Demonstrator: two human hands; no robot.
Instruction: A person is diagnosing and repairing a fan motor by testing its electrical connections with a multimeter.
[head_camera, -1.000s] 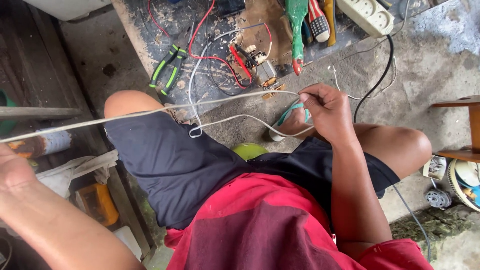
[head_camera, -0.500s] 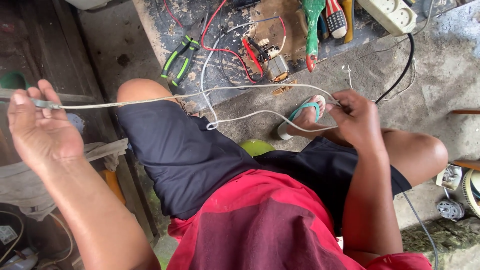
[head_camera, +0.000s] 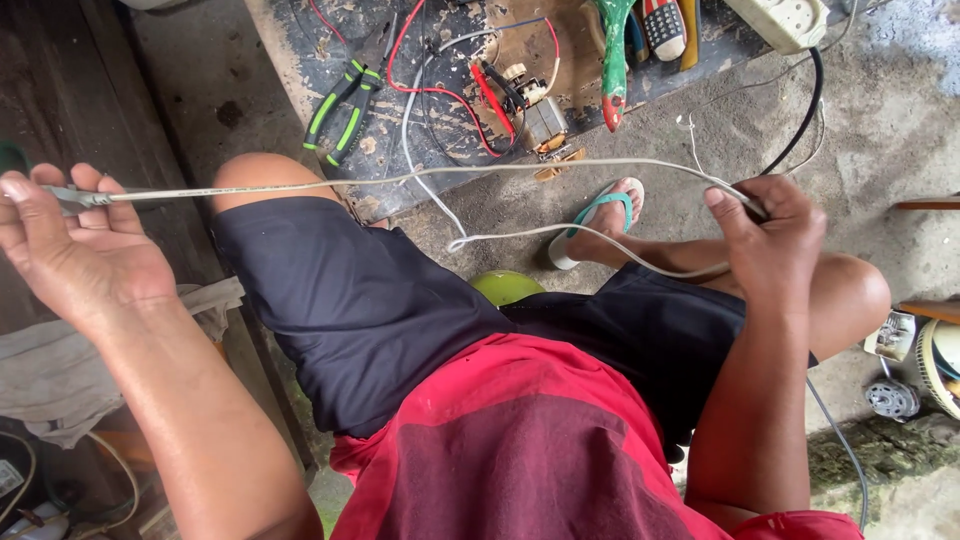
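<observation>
A white flat cable (head_camera: 420, 175) was held tight at its end by the closed fingers of the left hand (head_camera: 85, 250), and it was stretched straight across above the left knee to the right hand (head_camera: 770, 245), where it was pinched between thumb and curled fingers. So one length was judged to be pulled out straight, while a slack loop was left hanging between the knees. The green pliers (head_camera: 340, 112) and the small motor part (head_camera: 540, 120) were left untouched on the dark board (head_camera: 300, 60).
</observation>
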